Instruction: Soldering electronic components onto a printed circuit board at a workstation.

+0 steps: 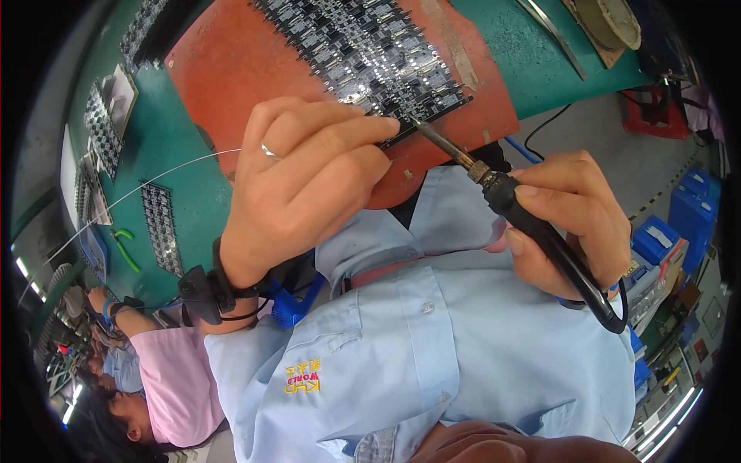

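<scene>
A panel of small black circuit boards (pixel 378 58) lies on an orange mat (pixel 231 58). My right hand (pixel 583 220) is closed around the black handle of a soldering iron (pixel 552 251), whose tip meets the panel near its front edge. Just left of that tip are the fingertips of my left hand (pixel 305 174), pinched together low over the same edge. A thin solder wire (pixel 202 158) runs in from the left and passes behind this hand; its end at the fingertips is hard to make out.
Green-handled cutters (pixel 123 251) and a narrow board panel (pixel 160 228) lie left on the green table (pixel 204 193). Metal tweezers (pixel 552 35) and a round tin (pixel 610 23) stand far right. A co-worker in a pink sleeve (pixel 181 378) sits at left. Blue bins (pixel 656 239) stand right.
</scene>
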{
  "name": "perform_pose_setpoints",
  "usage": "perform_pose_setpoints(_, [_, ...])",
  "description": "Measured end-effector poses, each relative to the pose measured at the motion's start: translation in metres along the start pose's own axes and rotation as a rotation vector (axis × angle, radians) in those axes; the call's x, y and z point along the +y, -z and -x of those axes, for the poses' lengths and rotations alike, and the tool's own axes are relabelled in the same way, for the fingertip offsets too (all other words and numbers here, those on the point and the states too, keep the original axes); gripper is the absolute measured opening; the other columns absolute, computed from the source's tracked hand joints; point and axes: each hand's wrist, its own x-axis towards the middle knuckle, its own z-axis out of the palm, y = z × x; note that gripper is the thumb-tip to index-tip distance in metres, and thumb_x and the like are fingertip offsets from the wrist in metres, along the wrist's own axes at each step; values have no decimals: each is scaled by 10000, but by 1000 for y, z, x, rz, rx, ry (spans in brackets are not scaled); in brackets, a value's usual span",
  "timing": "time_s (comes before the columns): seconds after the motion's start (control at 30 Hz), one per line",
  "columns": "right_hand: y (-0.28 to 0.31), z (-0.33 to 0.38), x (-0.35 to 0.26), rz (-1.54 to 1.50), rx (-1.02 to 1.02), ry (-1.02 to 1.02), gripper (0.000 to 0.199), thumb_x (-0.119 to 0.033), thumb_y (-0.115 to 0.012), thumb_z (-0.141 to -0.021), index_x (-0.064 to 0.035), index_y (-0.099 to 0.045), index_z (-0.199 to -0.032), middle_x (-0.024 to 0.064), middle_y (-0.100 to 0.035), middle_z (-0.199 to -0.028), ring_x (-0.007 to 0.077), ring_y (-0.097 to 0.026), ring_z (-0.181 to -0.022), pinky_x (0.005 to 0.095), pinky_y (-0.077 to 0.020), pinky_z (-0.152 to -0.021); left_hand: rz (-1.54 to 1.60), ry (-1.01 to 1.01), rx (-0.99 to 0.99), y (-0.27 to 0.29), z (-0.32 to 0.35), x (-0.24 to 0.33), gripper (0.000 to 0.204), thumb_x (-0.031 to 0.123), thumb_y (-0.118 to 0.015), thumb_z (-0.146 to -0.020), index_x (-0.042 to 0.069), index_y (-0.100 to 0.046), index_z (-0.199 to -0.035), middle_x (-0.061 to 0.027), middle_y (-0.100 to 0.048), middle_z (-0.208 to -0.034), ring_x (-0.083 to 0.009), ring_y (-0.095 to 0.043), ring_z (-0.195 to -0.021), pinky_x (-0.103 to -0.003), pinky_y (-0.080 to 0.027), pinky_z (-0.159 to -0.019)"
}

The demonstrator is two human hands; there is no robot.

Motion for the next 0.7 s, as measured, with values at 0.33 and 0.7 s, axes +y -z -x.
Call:
perform_pose_setpoints(0.33, [5,0,5,34,-56,32,312,-101,-758,-809,60,-624,-1040,263,-688,-929,272,-660,-738,338,-508,-615,-79,-11,-38,-2,2,1,238,9,-758,-708,73,-623,-893,-53,-755,-1123,-251,-669,-964,-403,-463,-879])
perform_pose_setpoints(0.7, [1,1,3,-10,1,1,338,-24,-794,-701,49,-670,-1007,202,-695,-932,284,-664,-737,342,-509,-621,-74,-1,-25,-2,1,1,238,3,-754,-686,77,-621,-869,-49,-759,-1101,-242,-671,-934,-392,-461,-871])
